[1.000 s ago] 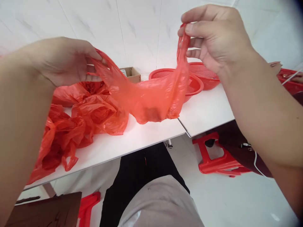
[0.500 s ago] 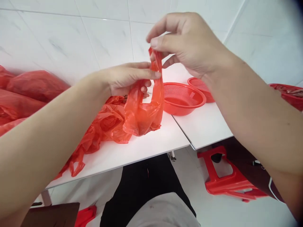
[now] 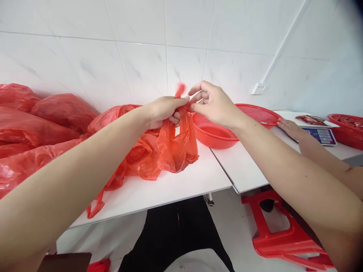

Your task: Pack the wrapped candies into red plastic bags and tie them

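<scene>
A thin red plastic bag [image 3: 177, 151] hangs above the front of the white table, its handles bunched at the top. My left hand [image 3: 164, 109] is closed around the gathered handles, thumb on top. From the right, my right hand [image 3: 211, 104] pinches the handle part beside the left thumb. One handle end sticks up above the fingers and is blurred. More crumpled red plastic bags [image 3: 141, 158] lie just left of and behind the held one. Behind my right hand stands a red mesh basket [image 3: 217, 141], partly covered by my wrist.
Filled red bags [image 3: 65, 111] are heaped at the left. Another person's hand [image 3: 292, 128] touches a second red basket [image 3: 258, 111]. A scale [image 3: 320, 136] with items on it and a red basket [image 3: 348, 132] stand farther right. A red stool [image 3: 272, 226] is below the table [image 3: 187, 187].
My right hand has come down and closer to my left, at the bag's handles. The view has tilted up and right, and another person's hand and the scale now show.
</scene>
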Demonstrator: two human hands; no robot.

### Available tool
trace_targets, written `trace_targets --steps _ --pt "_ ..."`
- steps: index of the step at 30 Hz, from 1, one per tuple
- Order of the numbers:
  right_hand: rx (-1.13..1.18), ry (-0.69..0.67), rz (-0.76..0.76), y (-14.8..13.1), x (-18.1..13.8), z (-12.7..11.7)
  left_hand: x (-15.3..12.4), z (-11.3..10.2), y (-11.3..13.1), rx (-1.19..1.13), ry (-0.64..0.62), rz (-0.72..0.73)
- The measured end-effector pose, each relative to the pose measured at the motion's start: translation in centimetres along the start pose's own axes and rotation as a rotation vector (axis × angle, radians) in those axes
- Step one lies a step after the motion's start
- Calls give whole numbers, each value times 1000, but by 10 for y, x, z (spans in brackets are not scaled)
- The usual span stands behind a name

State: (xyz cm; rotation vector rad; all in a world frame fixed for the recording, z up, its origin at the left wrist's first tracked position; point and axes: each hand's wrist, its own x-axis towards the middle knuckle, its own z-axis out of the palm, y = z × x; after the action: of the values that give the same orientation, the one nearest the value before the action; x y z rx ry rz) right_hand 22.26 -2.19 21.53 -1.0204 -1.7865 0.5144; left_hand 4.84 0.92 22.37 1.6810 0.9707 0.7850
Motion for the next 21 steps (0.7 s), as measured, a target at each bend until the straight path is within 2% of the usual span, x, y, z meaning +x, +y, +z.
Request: trace_targets --steps 3,5,7,9,12,15,17,21 --pt "-14 73 -16 -8 -9 -4 0 -3 -2 -59 -29 42" --pt "-1 34 -10 -19 -18 -6 0 -9 -3 -67 -59 87" --pt "15 -13 -11 -28 -25 -6 0 -16 -5 -12 -108 128" --pt "26 19 -23 -30 -26 -4 -2 -19 -5 92 -130 163" --pt "78 124 -8 -17 -18 5 -6 -17 -2 238 -124 226" --pt "150 78 80 3 -7 14 -7 -10 1 369 -118 306" --pt "169 24 140 11 -5 18 -6 -5 1 517 -37 397" --pt "210 -93 195 15 -11 14 -4 1 -5 798 272 671"
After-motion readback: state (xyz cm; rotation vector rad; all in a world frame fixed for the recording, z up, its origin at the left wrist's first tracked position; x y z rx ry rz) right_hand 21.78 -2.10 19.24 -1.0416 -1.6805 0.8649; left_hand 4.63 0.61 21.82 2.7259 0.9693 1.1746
